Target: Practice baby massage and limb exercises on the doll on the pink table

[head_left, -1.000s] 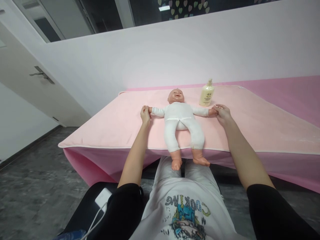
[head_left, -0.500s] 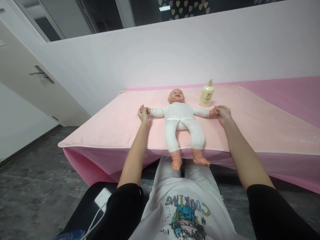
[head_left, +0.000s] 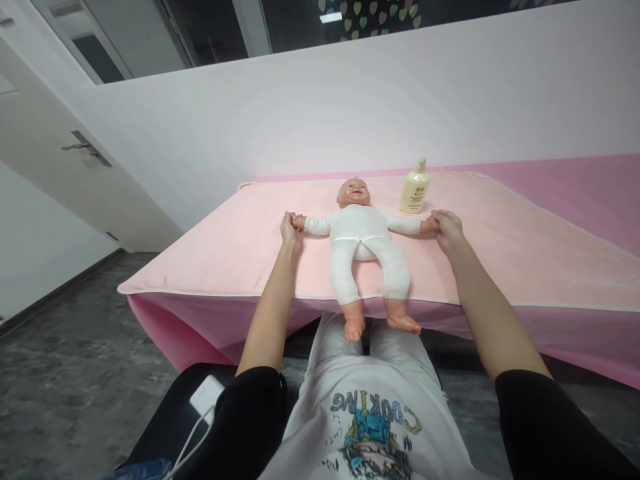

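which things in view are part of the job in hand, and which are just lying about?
In the job:
doll
left hand and right hand, each holding one of the doll's hands
pink blanket, under the doll

Apparently just lying about:
pump bottle, untouched; may have a use
white device with cable

arms (head_left: 270, 303) stretch forward; left grip (head_left: 289, 229) and right grip (head_left: 449, 228) both curled (well apart).

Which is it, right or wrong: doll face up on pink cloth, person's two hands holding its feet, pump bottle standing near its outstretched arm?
Wrong on the feet: the head view shows the person's left hand and right hand each holding a hand of the doll. Rest stands: face up on pink cloth, pump bottle standing near its outstretched arm.
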